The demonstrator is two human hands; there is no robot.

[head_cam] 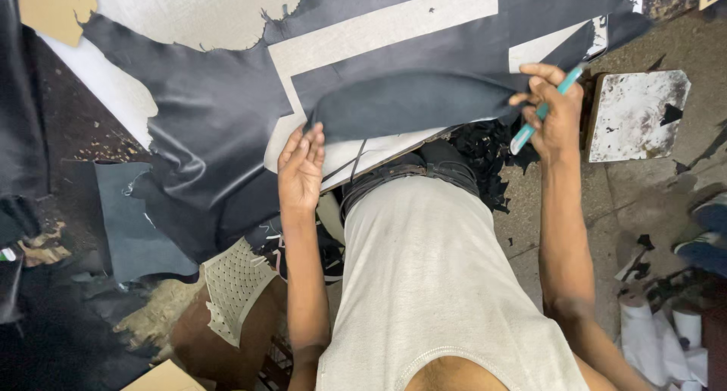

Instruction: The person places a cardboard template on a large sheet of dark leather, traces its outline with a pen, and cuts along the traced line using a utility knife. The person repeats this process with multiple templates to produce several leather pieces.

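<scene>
Hands at work on dark leather hide (pixel 212 111) spread over pale cutting table (pixel 379 27).

Left hand (pixel 301 167) open, fingers flat and together, touching near end of long curved strip of cut leather (pixel 409 103). Right hand (pixel 555 114) pinching far end of same strip while closed around teal-handled knife (pixel 547 107). Strip lifted and bowed between both hands, above table's near edge. Black scraps (pixel 485 152) heaped just below, white-topped stool (pixel 636 114) at right.

The person wears a sleeveless light-grey top (pixel 432 277) and dark belted trousers (pixel 424 171).
</scene>
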